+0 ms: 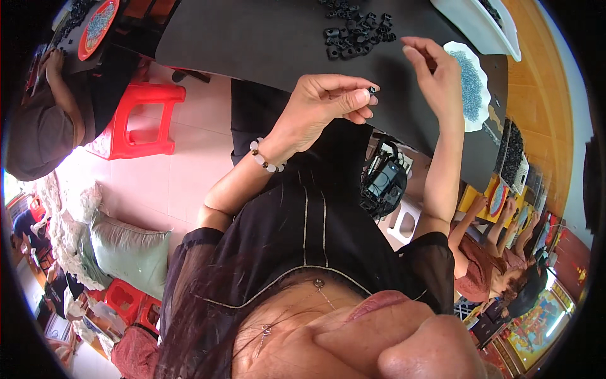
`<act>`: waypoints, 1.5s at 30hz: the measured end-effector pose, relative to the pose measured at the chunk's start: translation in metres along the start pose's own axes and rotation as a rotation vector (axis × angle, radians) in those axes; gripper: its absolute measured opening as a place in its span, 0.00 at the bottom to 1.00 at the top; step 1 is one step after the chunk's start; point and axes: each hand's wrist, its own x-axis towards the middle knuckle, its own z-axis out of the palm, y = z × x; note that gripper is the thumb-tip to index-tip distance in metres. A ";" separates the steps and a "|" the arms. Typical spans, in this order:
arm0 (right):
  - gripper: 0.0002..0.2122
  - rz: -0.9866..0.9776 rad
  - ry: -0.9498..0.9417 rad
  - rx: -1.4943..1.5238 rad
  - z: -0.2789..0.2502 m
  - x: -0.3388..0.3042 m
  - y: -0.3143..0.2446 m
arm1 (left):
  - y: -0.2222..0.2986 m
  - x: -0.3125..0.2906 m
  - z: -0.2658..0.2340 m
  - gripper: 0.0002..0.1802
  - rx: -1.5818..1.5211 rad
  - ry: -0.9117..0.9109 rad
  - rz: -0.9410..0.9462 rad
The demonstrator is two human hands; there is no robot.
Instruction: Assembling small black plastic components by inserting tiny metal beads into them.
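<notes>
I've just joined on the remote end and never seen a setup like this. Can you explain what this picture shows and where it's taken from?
There's no machine here: these are a person's bare hands. The single wide fisheye view comes from a camera worn on the head, looking down, so straight edges bend near the rim. Picture left is the person's left.

The left hand pinches a small black piece. The right hand is raised beside it, thumb and forefinger near each other; I can't tell whether anything is between them.

On the dark table lies a pile of black pieces. To the right are a white wavy-edged plate of tiny bluish bits and a white tray.
</notes>
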 end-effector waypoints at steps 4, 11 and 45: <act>0.09 -0.040 0.065 -0.173 0.003 0.021 0.028 | 0.000 0.000 0.002 0.15 -0.002 0.003 0.008; 0.07 -0.196 0.146 -0.282 0.029 0.030 0.047 | -0.005 0.001 0.001 0.15 0.021 0.078 -0.006; 0.08 0.102 -0.062 1.140 0.017 -0.083 -0.001 | -0.016 0.009 0.021 0.12 0.377 0.086 0.257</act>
